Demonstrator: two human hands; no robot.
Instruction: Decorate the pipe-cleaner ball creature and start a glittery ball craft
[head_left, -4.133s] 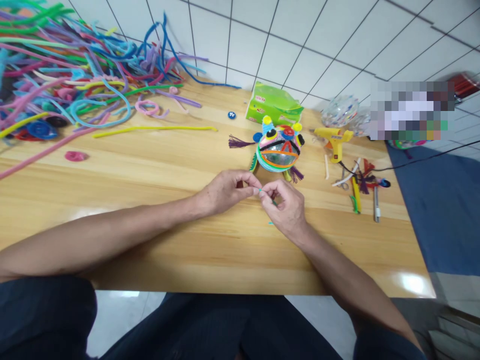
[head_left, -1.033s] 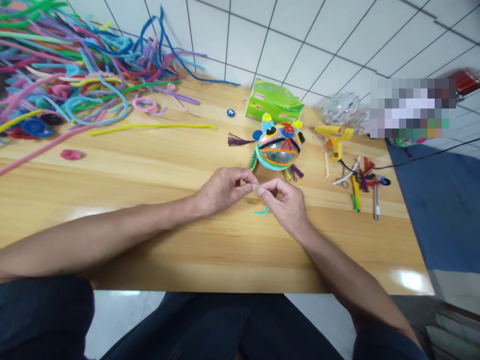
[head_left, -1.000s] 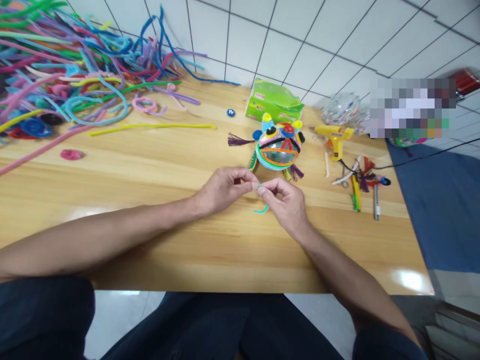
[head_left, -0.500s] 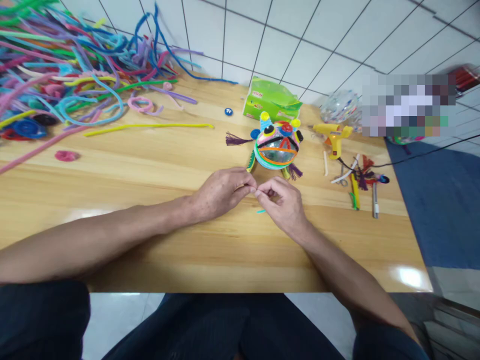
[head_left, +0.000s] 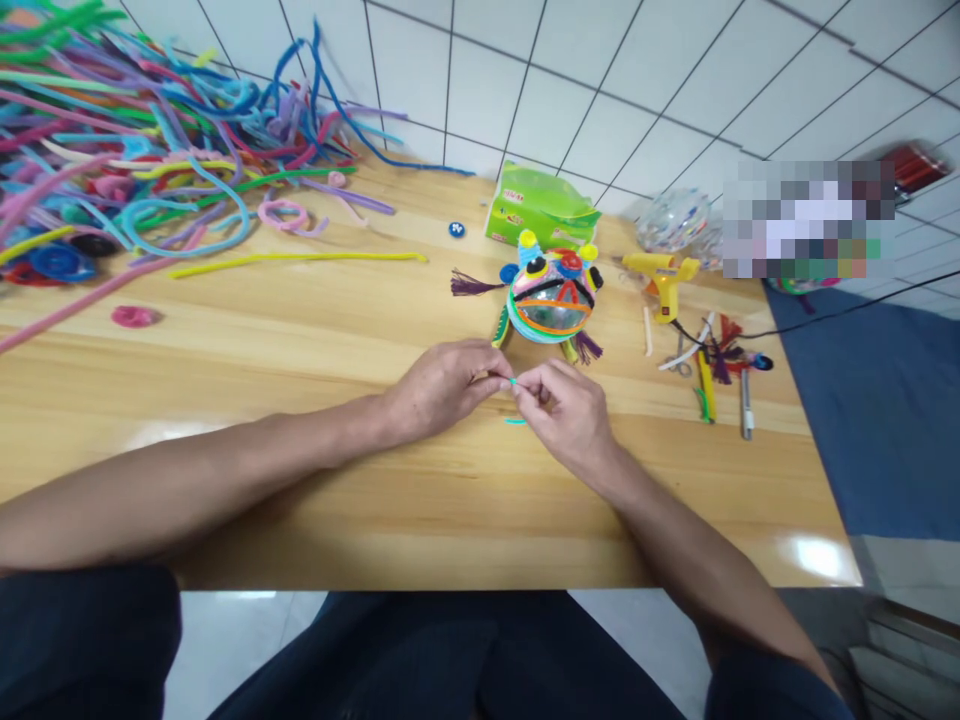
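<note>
My left hand [head_left: 454, 388] and my right hand [head_left: 568, 408] meet fingertip to fingertip over the wooden table. Between them they pinch a tiny green-teal piece of pipe cleaner [head_left: 513, 380], mostly hidden by the fingers. On the table just below the fingers lies a short teal strip [head_left: 515, 421]. Right behind my hands stands a decorated animal-face craft [head_left: 556, 312] with a clear round body, yellow-tipped horns, black-and-yellow eyes, a red nose and purple tassels.
Pipe cleaners [head_left: 135, 140] heap at the left, with a yellow one [head_left: 300, 259] nearer. A green tissue pack [head_left: 536, 208] stands behind the craft. To the right lie a yellow glue gun [head_left: 663, 280] with its cord, scissors [head_left: 681, 366] and a silver cutter-like tool [head_left: 746, 405].
A bit of green-teal now shows between my fingertips, where it was hidden before. Both hands have otherwise barely moved.
</note>
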